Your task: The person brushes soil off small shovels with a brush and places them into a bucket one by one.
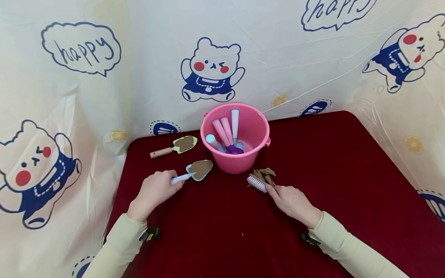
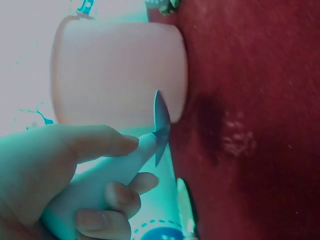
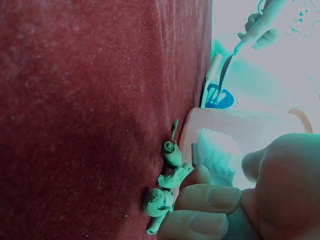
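Note:
My left hand point(image 1: 156, 191) grips the pale blue handle of a small hand trowel point(image 1: 199, 170), its blade smeared with brown. In the left wrist view the trowel point(image 2: 161, 117) stands edge-on in front of the bucket, thumb and fingers wrapped round the handle. My right hand point(image 1: 290, 200) holds a brush point(image 1: 258, 183) with white bristles. Curled brown scraps point(image 1: 267, 175), perhaps clay, lie on the cloth beside the brush; the right wrist view shows several scraps point(image 3: 160, 200) close to the fingers. Part of the brush handle is hidden in my palm.
Behind the hands stands a pink bucket point(image 1: 233, 164) holding several pink, blue and purple tools. A wooden-handled trowel point(image 1: 161, 153) with a brown-smeared green blade lies left of it. Dark red cloth point(image 1: 222, 231) covers the table; a printed white curtain point(image 1: 146, 58) hangs behind.

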{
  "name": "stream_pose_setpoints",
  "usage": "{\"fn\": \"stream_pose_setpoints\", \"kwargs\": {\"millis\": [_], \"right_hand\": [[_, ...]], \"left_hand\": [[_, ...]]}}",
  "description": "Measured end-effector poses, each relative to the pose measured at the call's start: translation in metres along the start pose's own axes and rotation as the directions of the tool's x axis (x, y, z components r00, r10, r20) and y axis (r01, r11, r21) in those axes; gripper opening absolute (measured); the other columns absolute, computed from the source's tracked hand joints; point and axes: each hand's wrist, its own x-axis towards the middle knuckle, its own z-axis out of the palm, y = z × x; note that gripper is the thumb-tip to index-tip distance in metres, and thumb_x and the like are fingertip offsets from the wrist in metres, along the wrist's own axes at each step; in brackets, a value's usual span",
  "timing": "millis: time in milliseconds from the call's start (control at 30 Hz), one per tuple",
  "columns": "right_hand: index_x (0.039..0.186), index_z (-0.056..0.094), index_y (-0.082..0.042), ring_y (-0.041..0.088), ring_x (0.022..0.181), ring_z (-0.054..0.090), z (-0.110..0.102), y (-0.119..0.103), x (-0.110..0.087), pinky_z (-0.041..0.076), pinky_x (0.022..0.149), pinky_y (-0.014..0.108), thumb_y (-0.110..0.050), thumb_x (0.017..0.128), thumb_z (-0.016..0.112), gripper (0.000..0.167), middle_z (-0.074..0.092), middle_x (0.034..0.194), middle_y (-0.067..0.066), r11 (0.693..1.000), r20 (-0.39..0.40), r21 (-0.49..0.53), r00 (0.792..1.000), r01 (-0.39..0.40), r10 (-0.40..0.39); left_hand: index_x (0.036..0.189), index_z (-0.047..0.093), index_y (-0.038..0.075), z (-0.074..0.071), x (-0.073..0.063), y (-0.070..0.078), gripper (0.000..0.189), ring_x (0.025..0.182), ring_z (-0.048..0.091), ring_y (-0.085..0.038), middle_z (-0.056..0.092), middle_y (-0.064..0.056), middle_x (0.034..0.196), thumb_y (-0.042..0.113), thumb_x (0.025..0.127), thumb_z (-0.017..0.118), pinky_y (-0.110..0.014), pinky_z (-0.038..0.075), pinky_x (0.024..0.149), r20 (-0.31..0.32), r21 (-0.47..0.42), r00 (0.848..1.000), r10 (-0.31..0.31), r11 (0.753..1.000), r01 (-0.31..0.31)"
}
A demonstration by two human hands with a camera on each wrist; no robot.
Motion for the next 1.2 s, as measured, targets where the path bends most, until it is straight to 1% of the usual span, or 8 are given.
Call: {"fn": "stream_pose_setpoints", "kwargs": {"millis": [233, 400, 533, 633, 733, 967, 1133, 1200], "right_hand": [[0.09, 0.066, -0.012, 0.016, 0.07, 0.057, -0.002, 0.0, -0.001, 0.051, 0.069, 0.041, -0.041, 0.113, 0.039, 0.046, 0.049, 0.067, -0.001, 1.0, 0.02, -0.007, 1.0, 0.013, -0.013], [0.099, 0.07, -0.009, 0.017, 0.073, 0.059, -0.003, -0.001, -0.002, 0.052, 0.072, 0.043, -0.041, 0.113, 0.039, 0.046, 0.055, 0.071, 0.001, 1.0, 0.019, -0.007, 1.0, 0.007, -0.007], [0.111, 0.072, -0.006, 0.019, 0.08, 0.066, -0.004, -0.002, -0.002, 0.055, 0.075, 0.046, -0.039, 0.113, 0.041, 0.046, 0.066, 0.082, 0.004, 1.0, 0.001, -0.004, 1.0, 0.014, -0.014], [0.113, 0.072, -0.006, 0.021, 0.086, 0.069, -0.004, -0.002, -0.003, 0.056, 0.077, 0.048, -0.039, 0.113, 0.041, 0.045, 0.07, 0.091, 0.006, 1.0, -0.002, -0.002, 1.0, 0.017, -0.017], [0.112, 0.072, -0.007, 0.021, 0.086, 0.069, -0.005, -0.003, -0.003, 0.055, 0.077, 0.048, -0.039, 0.113, 0.041, 0.045, 0.071, 0.092, 0.006, 1.0, -0.006, -0.001, 1.0, 0.021, -0.021], [0.091, 0.068, -0.013, 0.017, 0.074, 0.062, -0.01, -0.004, -0.003, 0.052, 0.072, 0.045, -0.041, 0.113, 0.039, 0.046, 0.057, 0.071, -0.001, 1.0, -0.02, -0.015, 1.0, 0.012, -0.012], [0.089, 0.067, -0.013, 0.018, 0.07, 0.06, -0.013, -0.005, -0.004, 0.052, 0.068, 0.045, -0.04, 0.113, 0.039, 0.045, 0.055, 0.07, 0.0, 0.999, -0.048, -0.032, 0.999, 0.014, -0.015], [0.085, 0.064, -0.015, 0.018, 0.068, 0.059, -0.013, -0.005, -0.004, 0.051, 0.066, 0.044, -0.039, 0.113, 0.039, 0.045, 0.054, 0.069, 0.001, 0.999, -0.067, -0.036, 0.998, 0.011, -0.013]], "left_hand": [[0.095, 0.071, 0.007, -0.007, -0.012, 0.023, 0.019, 0.052, 0.046, -0.015, 0.054, 0.002, 0.064, 0.026, 0.094, 0.073, -0.032, 0.041, 0.048, -0.005, 0.006, 0.999, 0.05, 0.999, -0.05], [0.09, 0.07, 0.01, -0.007, -0.019, 0.035, 0.015, 0.051, 0.045, -0.014, 0.052, 0.003, 0.062, 0.024, 0.093, 0.074, -0.031, 0.04, 0.048, -0.003, 0.003, 0.997, 0.076, 0.997, -0.076], [0.088, 0.07, 0.012, -0.005, -0.022, 0.045, 0.014, 0.052, 0.045, -0.013, 0.051, 0.004, 0.061, 0.024, 0.092, 0.076, -0.031, 0.041, 0.049, 0.012, -0.02, 0.996, 0.09, 0.996, -0.09], [0.087, 0.07, 0.013, -0.002, -0.023, 0.051, 0.015, 0.053, 0.046, -0.013, 0.052, 0.005, 0.062, 0.025, 0.091, 0.078, -0.03, 0.042, 0.05, 0.023, -0.037, 0.994, 0.111, 0.993, -0.11], [0.088, 0.07, 0.014, 0.002, -0.023, 0.057, 0.015, 0.053, 0.046, -0.012, 0.052, 0.007, 0.062, 0.026, 0.091, 0.079, -0.029, 0.042, 0.05, 0.03, -0.049, 0.991, 0.131, 0.99, -0.13], [0.085, 0.069, 0.016, 0.01, -0.022, 0.07, 0.016, 0.053, 0.046, -0.01, 0.051, 0.008, 0.061, 0.027, 0.091, 0.079, -0.028, 0.042, 0.051, 0.043, -0.067, 0.982, 0.186, 0.981, -0.183], [0.083, 0.067, 0.017, 0.017, -0.019, 0.081, 0.017, 0.053, 0.045, -0.008, 0.05, 0.009, 0.061, 0.026, 0.092, 0.078, -0.026, 0.041, 0.05, 0.043, -0.073, 0.972, 0.231, 0.971, -0.228], [0.083, 0.066, 0.018, 0.02, -0.018, 0.085, 0.018, 0.052, 0.044, -0.008, 0.049, 0.01, 0.061, 0.026, 0.092, 0.078, -0.026, 0.04, 0.05, 0.039, -0.07, 0.967, 0.251, 0.966, -0.248]]}}
